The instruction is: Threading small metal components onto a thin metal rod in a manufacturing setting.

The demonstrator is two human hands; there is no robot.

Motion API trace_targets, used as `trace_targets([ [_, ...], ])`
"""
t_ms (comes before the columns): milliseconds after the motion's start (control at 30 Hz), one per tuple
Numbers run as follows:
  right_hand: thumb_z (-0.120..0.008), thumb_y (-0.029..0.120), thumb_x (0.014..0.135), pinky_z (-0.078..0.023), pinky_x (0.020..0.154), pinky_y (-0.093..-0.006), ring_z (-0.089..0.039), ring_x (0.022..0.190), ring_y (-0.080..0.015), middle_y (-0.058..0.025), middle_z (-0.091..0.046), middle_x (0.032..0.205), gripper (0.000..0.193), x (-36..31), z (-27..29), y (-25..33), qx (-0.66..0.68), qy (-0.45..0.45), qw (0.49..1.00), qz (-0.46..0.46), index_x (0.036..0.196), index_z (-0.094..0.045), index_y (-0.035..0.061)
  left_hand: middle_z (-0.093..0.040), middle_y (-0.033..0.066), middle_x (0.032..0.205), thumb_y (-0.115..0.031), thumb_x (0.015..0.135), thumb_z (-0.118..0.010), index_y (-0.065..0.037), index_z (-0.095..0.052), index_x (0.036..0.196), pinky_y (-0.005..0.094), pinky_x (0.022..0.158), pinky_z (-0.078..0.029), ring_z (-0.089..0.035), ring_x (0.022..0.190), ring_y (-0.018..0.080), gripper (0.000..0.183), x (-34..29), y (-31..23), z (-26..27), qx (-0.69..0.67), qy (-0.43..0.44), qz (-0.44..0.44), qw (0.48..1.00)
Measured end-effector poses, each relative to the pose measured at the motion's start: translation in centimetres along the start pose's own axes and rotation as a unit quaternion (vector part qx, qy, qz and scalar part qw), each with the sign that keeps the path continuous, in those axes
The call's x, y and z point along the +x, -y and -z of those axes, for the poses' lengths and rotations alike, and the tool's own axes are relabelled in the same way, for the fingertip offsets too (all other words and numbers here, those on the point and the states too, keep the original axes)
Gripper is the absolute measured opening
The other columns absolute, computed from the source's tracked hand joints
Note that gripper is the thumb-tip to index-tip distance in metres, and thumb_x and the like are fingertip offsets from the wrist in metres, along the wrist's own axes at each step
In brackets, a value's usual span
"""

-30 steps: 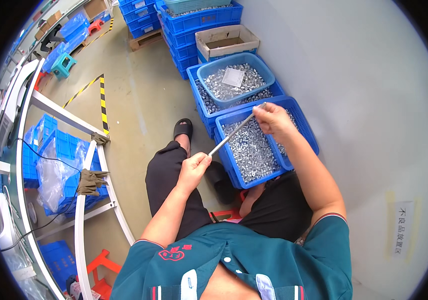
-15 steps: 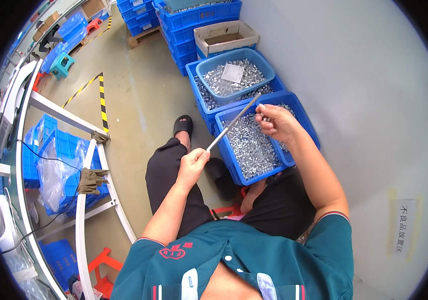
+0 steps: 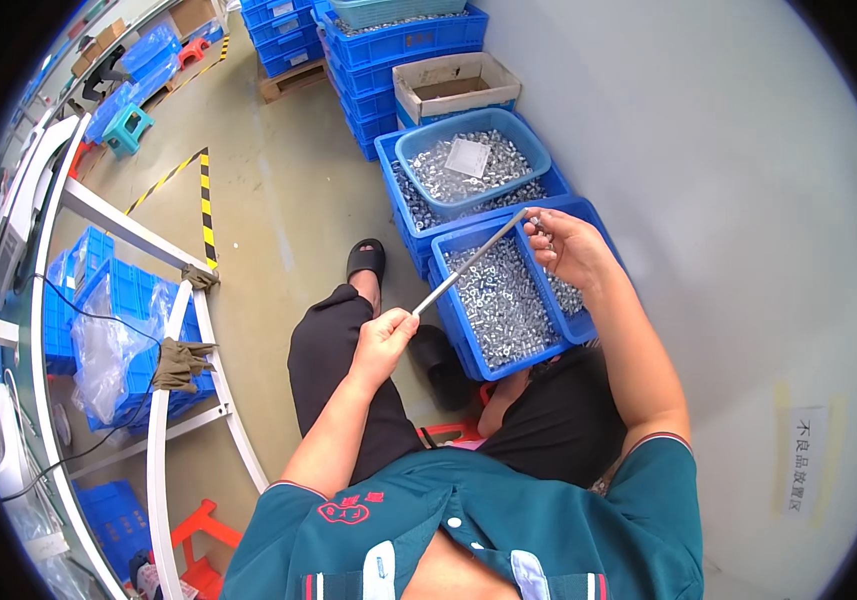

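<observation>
A thin grey metal rod (image 3: 468, 262) slants up to the right from my left hand (image 3: 384, 342), whose fingers are wrapped round its lower end. At the rod's far tip is my right hand (image 3: 565, 247), its thumb and fingers pinched on a small silvery metal part (image 3: 536, 222); further such parts seem to sit in the curled fingers. Below the rod stands a blue plastic basket (image 3: 555, 347) full of small shiny metal parts (image 3: 504, 310). My right hand hovers over a second blue basket (image 3: 603, 225), partly hidden behind it, holding similar parts.
Beyond the baskets, a light-blue tub (image 3: 540, 160) of metal parts with a white label rests on a blue crate (image 3: 388, 160). An open carton (image 3: 513, 85) and stacked blue crates (image 3: 408, 45) stand farther back. A white-framed bench (image 3: 158, 450) runs along the left, a wall (image 3: 748, 250) along the right.
My right hand has shifted slightly down and right, and the rod's far tip has dropped a little, so tip and fingertips now meet. My left hand keeps its grip on the rod.
</observation>
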State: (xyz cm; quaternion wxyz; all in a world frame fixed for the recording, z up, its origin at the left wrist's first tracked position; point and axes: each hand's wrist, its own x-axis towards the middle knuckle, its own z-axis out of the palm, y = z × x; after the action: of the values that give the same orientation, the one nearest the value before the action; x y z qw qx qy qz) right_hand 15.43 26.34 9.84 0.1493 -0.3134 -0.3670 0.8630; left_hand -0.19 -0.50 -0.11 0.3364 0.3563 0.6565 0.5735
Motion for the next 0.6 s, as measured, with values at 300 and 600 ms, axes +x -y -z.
trace_targets([
  [300, -0.055, 0.005, 0.086, -0.044, 0.053, -0.0199, -0.052, 0.065, -0.0097, -0.0084, -0.058, 0.087, 0.017, 0.3, 0.1, 0.2, 0.025, 0.037, 0.999, 0.027, 0.101, -0.053, -0.0014, -0.046, -0.0049, 0.061, -0.019, 0.088, -0.057, 0.000, -0.059, 0.078, 0.0206, 0.050, -0.033, -0.039, 0.058, 0.0025, 0.021, -0.1, 0.2, 0.0, -0.006, 0.005, 0.003, 1.000],
  [600, -0.057, 0.006, 0.086, -0.041, 0.055, -0.0202, -0.049, 0.071, -0.0099, -0.0057, -0.057, 0.089, 0.019, 0.7, 0.3, -0.7, 0.098, 0.097, 0.989, 0.046, 0.104, -0.055, 0.0015, -0.047, -0.0037, 0.061, -0.019, 0.088, -0.057, 0.000, -0.058, 0.078, 0.0209, 0.051, -0.034, -0.040, 0.058, 0.0031, 0.021, 0.0, 0.2, -0.2, 0.002, 0.013, 0.000, 1.000],
])
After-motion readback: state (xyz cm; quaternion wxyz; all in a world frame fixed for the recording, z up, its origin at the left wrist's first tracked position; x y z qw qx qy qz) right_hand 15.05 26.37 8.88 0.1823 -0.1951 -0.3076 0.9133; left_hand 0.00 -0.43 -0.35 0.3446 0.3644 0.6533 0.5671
